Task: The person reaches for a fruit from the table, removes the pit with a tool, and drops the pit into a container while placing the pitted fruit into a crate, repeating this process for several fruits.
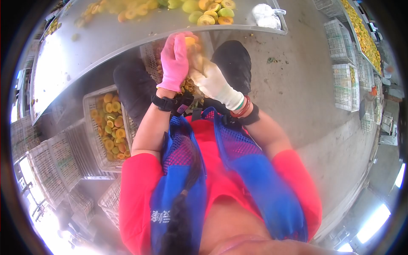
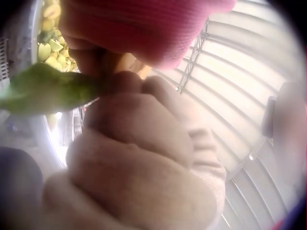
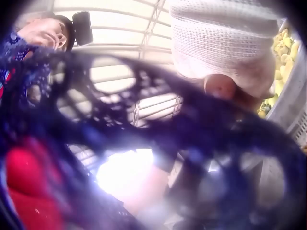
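Note:
My left hand [image 1: 174, 61], in a pink glove, holds a yellow-orange peach [image 1: 190, 41] below the table's near edge. Close against it is my right hand [image 1: 213, 83] in a white glove, its fingers curled. In the left wrist view the pink glove [image 2: 144, 28] is above the pale curled fingers [image 2: 139, 124], with a bit of orange fruit flesh [image 2: 128, 63] between. A blurred green object [image 2: 53, 88] sticks out from the curled fingers; I cannot tell its kind. In the right wrist view, dark mesh cloth [image 3: 158, 115] covers much of the white glove's [image 3: 220, 40] work.
A metal table [image 1: 102, 51] ahead bears peaches and halves [image 1: 208, 15] and a white bundle [image 1: 267, 17]. Between the knees stands a crate with fruit [image 1: 159, 59]. A white crate [image 1: 91, 127] of halves is at the left; more crates [image 1: 345, 85] stand at the right.

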Motion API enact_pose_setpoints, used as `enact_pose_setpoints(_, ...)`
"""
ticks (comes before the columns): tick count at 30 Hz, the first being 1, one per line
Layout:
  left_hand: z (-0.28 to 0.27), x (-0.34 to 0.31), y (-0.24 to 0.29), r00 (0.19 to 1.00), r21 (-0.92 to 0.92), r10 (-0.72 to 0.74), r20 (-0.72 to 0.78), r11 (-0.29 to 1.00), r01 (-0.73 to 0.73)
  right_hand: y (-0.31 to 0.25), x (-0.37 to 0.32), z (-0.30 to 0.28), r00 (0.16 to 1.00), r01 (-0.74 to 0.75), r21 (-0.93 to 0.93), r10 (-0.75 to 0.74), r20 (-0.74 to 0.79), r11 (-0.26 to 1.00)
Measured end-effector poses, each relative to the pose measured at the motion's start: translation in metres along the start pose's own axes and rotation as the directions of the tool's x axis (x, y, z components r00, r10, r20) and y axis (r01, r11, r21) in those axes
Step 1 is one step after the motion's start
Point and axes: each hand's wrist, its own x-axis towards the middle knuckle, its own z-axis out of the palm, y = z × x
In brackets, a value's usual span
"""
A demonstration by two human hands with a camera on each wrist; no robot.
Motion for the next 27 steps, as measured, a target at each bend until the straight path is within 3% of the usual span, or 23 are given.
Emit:
enact_pose_setpoints(7, 0.0, -0.002, -0.005, 1.0, 0.008, 0.029, 0.009, 1.0, -0.029, 0.011, 0.002, 0.003, 0.995, 0.102, -0.065, -0.101, 0.009, 0.993)
enact_pose_setpoints(10, -0.007, 0.0, -0.01, 0.998, 0.098, 0.045, 0.032, 0.994, -0.048, -0.001, 0.001, -0.001, 0.999, -0.032, 0.041, 0.03, 0.043, 0.999)
enact_pose_setpoints(12, -0.011, 0.0, -0.01, 0.998, 0.082, 0.039, 0.05, 0.996, -0.043, -0.014, -0.001, -0.01, 0.884, -0.423, 0.345, 0.298, 0.359, 0.838)
enact_pose_setpoints(15, -0.011, 0.001, -0.004, 0.996, 0.051, 0.033, 0.082, 0.998, -0.038, -0.028, 0.0, -0.015, 0.847, -0.478, 0.39, 0.295, 0.442, 0.787)
enact_pose_setpoints(19, -0.008, -0.001, 0.005, 0.995, 0.042, -0.033, 0.097, 0.999, 0.029, -0.027, -0.001, -0.007, 0.902, -0.359, 0.193, 0.286, 0.323, 0.913)
enact_pose_setpoints(21, -0.01, -0.001, -0.002, 0.996, 0.046, -0.037, 0.084, 0.998, 0.034, -0.02, 0.002, 0.001, 0.982, -0.087, 0.048, 0.078, 0.171, 0.995)
enact_pose_setpoints(22, -0.012, -0.001, -0.005, 0.997, 0.052, -0.042, 0.072, 0.998, 0.039, -0.023, 0.001, -0.002, 0.982, -0.088, 0.048, 0.078, 0.171, 0.995)
enact_pose_setpoints(23, -0.015, -0.001, -0.008, 0.997, 0.052, -0.042, 0.072, 0.998, 0.038, -0.027, 0.0, -0.008, 0.916, -0.321, 0.241, 0.236, 0.323, 0.916)
enact_pose_setpoints(24, -0.016, -0.002, -0.005, 0.994, 0.043, -0.056, 0.099, 0.998, 0.052, -0.032, -0.001, -0.013, 0.801, -0.547, 0.377, 0.337, 0.494, 0.748)
enact_pose_setpoints(25, -0.017, -0.004, -0.002, 0.99, 0.035, -0.071, 0.125, 0.997, 0.067, -0.031, -0.002, -0.017, 0.8, -0.549, 0.376, 0.339, 0.495, 0.746)
enact_pose_setpoints(26, -0.018, -0.004, 0.002, 0.99, 0.035, -0.073, 0.122, 0.997, 0.069, -0.028, -0.002, -0.02, 0.756, -0.599, 0.412, 0.314, 0.575, 0.687)
enact_pose_setpoints(27, -0.02, -0.003, 0.008, 0.972, 0.008, -0.094, 0.214, 0.995, 0.094, -0.026, 0.0, -0.022, 0.706, -0.649, 0.437, 0.279, 0.651, 0.623)
